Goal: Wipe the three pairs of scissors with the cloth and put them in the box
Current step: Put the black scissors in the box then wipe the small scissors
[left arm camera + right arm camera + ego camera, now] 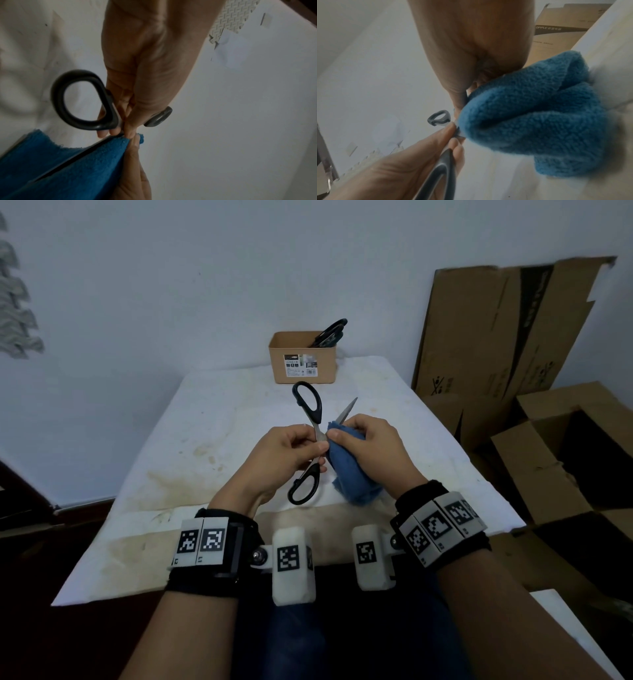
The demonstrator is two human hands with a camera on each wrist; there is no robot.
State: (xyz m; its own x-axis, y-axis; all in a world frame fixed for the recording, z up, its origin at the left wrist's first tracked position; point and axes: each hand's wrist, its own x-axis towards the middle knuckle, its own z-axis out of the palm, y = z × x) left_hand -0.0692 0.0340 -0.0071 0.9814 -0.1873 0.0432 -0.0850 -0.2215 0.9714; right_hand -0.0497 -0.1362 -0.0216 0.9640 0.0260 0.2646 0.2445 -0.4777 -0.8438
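The left hand point(279, 455) pinches the open black-handled scissors point(310, 419) near the pivot, just beside the right hand point(371, 445), which grips the blue cloth point(349, 474) around one blade. Beyond both hands, the box point(301, 361) on the desk point(219, 419) holds other scissors point(330, 333).

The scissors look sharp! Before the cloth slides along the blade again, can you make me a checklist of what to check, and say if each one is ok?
1. Scissors held firm: the left hand pinches them near the pivot. Ok.
2. Cloth wrapped round a blade: the right hand grips it there. Ok.
3. Fingers off the sharp edge: the blade under the cloth is hidden. Cannot tell.
4. Bare blade tip pointing away from the person. Ok.
5. Box open with room: other handles lean in its right side, the left looks free. Ok.
6. Blade clean: too dim and blurred. Cannot tell.
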